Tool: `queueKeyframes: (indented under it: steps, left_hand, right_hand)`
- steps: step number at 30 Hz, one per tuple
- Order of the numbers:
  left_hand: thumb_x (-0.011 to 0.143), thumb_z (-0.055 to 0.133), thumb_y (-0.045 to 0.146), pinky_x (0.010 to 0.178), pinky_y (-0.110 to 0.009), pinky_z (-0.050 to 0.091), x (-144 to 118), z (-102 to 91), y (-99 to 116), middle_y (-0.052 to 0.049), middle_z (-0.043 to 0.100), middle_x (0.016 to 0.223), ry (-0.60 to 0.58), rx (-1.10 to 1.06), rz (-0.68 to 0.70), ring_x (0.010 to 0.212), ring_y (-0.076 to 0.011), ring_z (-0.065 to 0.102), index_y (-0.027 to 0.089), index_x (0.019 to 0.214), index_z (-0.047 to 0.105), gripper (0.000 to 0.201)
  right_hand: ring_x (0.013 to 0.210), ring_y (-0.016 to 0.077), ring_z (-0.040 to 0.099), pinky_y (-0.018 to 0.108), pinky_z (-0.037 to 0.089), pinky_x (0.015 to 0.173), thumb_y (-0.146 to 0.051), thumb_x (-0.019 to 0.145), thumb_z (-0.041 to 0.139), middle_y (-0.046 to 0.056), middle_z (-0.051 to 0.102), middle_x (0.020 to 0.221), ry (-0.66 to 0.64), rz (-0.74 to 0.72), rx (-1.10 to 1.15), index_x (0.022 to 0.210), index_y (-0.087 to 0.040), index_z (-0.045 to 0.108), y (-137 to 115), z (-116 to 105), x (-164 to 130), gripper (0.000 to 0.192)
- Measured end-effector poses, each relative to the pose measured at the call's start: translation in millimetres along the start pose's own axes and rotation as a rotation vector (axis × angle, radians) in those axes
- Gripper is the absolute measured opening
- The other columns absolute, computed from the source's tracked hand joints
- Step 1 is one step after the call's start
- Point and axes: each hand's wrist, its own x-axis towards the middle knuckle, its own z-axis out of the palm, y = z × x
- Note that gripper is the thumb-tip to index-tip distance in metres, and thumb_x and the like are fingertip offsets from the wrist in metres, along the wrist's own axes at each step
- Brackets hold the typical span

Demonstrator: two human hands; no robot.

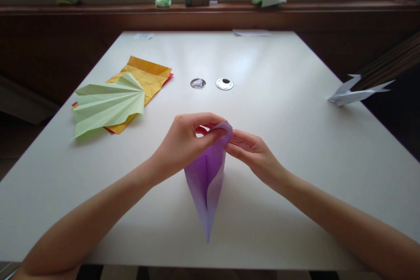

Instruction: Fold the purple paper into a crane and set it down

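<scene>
Cropped forearms [101,205] frame purple paper [198,175] pinched by left fingers [206,118] and right fingers [240,153], tips partly hidden.

left grip [190,135] and right grip [251,146] hold folded purple paper [200,179].

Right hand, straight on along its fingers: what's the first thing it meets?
The purple paper: its right edge is at the right hand's fingertips. Beyond it in the picture is the left hand, though one view leaves depth unclear.
</scene>
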Motion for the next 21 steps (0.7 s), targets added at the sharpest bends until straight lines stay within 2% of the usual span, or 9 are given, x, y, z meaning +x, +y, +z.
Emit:
queueKeyframes:
  steps: [5,8,13,21]
  left_hand:
    - [0.078,0.058,0.018,0.066,-0.021,0.052,1.1,0.7,-1.8,-0.001,0.068,0.080,0.006,-0.082,-0.055,0.077,-0.0137,0.064,0.016,0.082,0.067,0.010]
    - [0.075,0.063,0.019,0.063,-0.019,0.052,0.7,3.5,-3.5,0.000,0.064,0.077,0.042,-0.130,-0.073,0.074,-0.0122,0.063,0.017,0.081,0.060,0.007]
    - [0.072,0.066,0.022,0.062,-0.023,0.053,0.4,5.9,-5.6,0.001,0.061,0.078,0.065,-0.244,-0.100,0.072,-0.0123,0.062,0.018,0.073,0.044,0.022]
    - [0.074,0.065,0.025,0.063,-0.024,0.052,-1.6,6.8,-7.0,-0.001,0.062,0.079,0.041,-0.249,-0.108,0.073,-0.0129,0.061,0.017,0.069,0.042,0.025]
  right_hand:
    - [0.096,0.0175,0.063,0.032,0.050,0.085,-0.032,0.082,0.059,0.000,0.069,0.102,0.013,0.026,0.007,0.102,-0.027,0.067,1.5,0.2,0.9,0.022]
    - [0.093,0.0170,0.064,0.031,0.051,0.083,-0.031,0.079,0.063,0.000,0.070,0.099,0.034,0.053,0.049,0.098,-0.026,0.068,3.1,0.6,0.2,0.020]
    - [0.091,0.0172,0.065,0.030,0.051,0.082,-0.029,0.076,0.066,0.000,0.071,0.095,0.033,0.100,0.099,0.094,-0.026,0.070,2.0,-0.9,-1.1,0.018]
    - [0.085,0.0168,0.065,0.028,0.051,0.078,-0.029,0.075,0.067,0.000,0.073,0.087,0.073,0.161,0.057,0.093,-0.027,0.072,-3.4,0.4,-1.7,0.018]
